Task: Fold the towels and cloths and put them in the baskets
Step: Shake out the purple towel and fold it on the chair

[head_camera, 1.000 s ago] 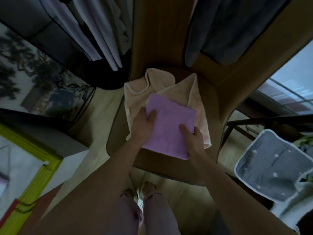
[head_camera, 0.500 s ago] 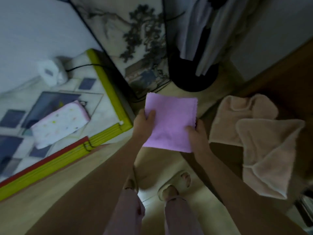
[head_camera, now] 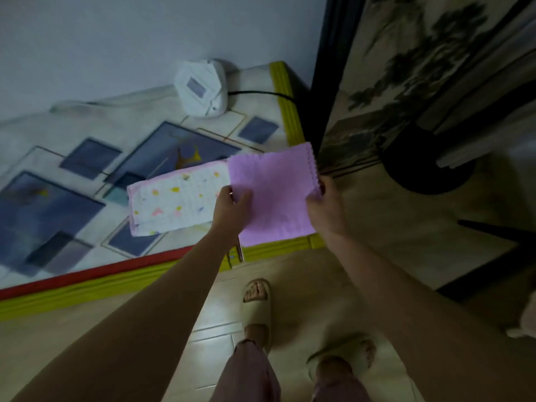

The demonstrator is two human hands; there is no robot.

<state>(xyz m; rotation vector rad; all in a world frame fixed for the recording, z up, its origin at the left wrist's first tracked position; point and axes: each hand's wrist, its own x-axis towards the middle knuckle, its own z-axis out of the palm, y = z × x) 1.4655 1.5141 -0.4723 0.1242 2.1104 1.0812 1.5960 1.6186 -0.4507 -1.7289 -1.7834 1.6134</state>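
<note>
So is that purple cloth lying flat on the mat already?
No, both the left hand and right hand hold the purple cloth up above the mat.

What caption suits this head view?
Both hands, left hand and right hand, hold a folded purple cloth above a dotted towel.

Dim, blue-grey room seen through my head camera, soft all over

I get little light here: the wall (head_camera: 116, 39) reads flat and cool, the purple cloth (head_camera: 272, 195) is the brightest patch and still looks grainy, and the floor tiles (head_camera: 214, 338) carry a pale sheen near the sandal (head_camera: 258, 303), with a soft shadow beside it. The dark round base (head_camera: 426, 166) at right sinks to near black with no detail. Motion blur smears the mat (head_camera: 87, 175) at left and the yellow border (head_camera: 87, 288); my forearms go soft toward the bottom corners, and the wide lens bends straight edges near the frame's rim
</note>
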